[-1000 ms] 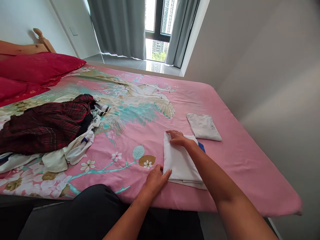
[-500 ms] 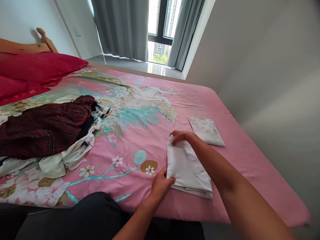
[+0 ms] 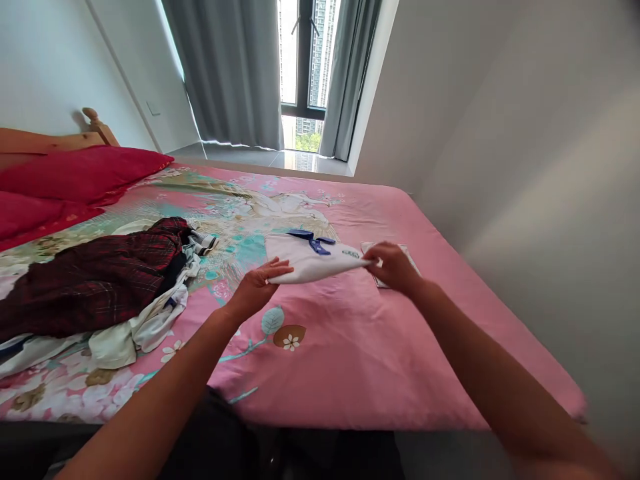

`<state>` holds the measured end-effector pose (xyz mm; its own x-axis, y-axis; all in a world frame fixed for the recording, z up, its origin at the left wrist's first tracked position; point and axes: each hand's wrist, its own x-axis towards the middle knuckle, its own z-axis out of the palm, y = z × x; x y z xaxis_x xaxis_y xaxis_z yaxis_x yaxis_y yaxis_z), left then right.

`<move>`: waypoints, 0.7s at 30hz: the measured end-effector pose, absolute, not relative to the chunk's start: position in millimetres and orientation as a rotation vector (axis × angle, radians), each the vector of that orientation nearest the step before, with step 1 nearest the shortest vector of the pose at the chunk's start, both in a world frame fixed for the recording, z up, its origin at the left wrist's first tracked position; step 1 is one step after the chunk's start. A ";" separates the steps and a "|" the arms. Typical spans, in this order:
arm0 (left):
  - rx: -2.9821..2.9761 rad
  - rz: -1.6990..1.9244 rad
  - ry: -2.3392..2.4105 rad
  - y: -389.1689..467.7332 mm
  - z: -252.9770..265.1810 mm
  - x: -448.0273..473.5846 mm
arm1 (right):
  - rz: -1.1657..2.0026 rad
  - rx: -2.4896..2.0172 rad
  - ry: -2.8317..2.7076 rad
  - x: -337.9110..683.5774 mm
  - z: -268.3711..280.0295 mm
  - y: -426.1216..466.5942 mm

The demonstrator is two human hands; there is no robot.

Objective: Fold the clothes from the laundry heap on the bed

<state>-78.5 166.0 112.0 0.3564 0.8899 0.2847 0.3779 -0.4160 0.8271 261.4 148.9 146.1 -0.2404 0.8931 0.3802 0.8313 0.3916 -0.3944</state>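
The folded white shirt [image 3: 310, 261] has left the near edge of the bed [image 3: 380, 373], where it lay flat half a second ago under both hands, and is now held up off the sheet and farther in, turned so its blue collar [image 3: 311, 240] faces upward. The left hand [image 3: 257, 288] grips the shirt's left end, thumb on top and fingers curled beneath; the right hand [image 3: 393, 265] pinches its right end, fingers closed on the cloth. Directly behind the right hand, partly hidden by it, lies the other folded white garment [image 3: 407, 257], flat on the sheet and close to the shirt's right end; whether the two touch cannot be told. Toward the person from the shirt, the pink sheet runs bare down to the bed's near edge. To the right of the shirt the sheet continues to the bed's side edge, with the grey wall [image 3: 525, 173] just beyond it. To the left of the shirt, well apart from the left hand, sits the heap of clothes [image 3: 100, 287], a dark red plaid piece on top. Beyond that heap, at the headboard end, lie the red pillows [image 3: 75, 177]. The view itself has tilted upward since the earlier frame, showing more of the window [image 3: 300, 67].
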 end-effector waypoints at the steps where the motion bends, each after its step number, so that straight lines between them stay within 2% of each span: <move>1: 2.035 0.923 1.109 162.0 93.3 -84.4 | 0.126 -1.489 -2.130 255.4 118.5 133.7; 5: 2.133 0.536 1.179 141.6 19.2 -95.0 | 0.148 -1.507 -2.157 232.4 6.2 78.5; 8: 2.198 0.387 1.178 132.9 0.4 -94.2 | 0.096 -1.521 -1.959 222.5 -36.5 54.3; 14: 2.301 0.429 1.280 98.9 18.4 -101.2 | -0.045 -1.452 -1.844 212.8 -22.9 15.0; 21: 2.466 0.191 1.316 1.1 11.4 -128.9 | 0.083 -1.510 -1.930 208.8 -31.9 -83.5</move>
<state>-128.9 1.1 11.4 0.5621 0.8261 -0.0400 0.7806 -0.5139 0.3558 208.8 -83.5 -31.9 -0.0996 0.8804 0.4637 0.8372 0.3260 -0.4391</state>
